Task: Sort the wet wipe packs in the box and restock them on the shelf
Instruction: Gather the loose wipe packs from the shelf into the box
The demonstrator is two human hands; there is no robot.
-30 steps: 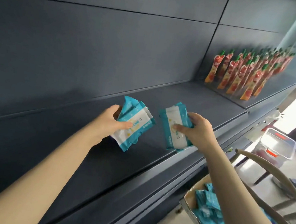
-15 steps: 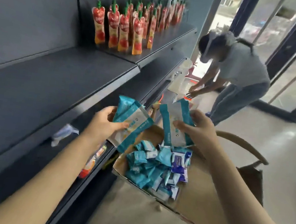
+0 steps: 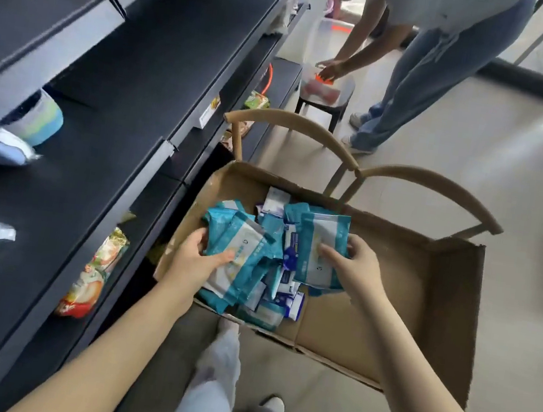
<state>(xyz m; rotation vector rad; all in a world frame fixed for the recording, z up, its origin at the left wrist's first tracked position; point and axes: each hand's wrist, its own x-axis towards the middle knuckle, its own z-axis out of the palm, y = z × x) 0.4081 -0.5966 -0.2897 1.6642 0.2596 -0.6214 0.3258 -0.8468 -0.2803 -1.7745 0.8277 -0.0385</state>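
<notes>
The left hand (image 3: 192,261) is curled round a small stack of teal wet wipe packs (image 3: 247,247), thumb pressed across the top one's front so they stay fanned together. The right hand (image 3: 356,272) pinches a single teal pack (image 3: 320,243) upright, its fingers behind and its thumb on the face. Both hands hover just above the cardboard box (image 3: 441,297), over the loose pile (image 3: 270,306) heaped at its left end. There, teal packs lie mixed with smaller purple-and-white packs (image 3: 289,298). Holding like with like in each hand looks like sorting: the matching teal packs are gathered before going up. The box appears to rest on a wooden chair (image 3: 432,178) drawn up just beside the dark shelf (image 3: 75,187) on the left, probably to keep the reach short. Far off, another person (image 3: 421,52) bends over a stool (image 3: 325,102).
</notes>
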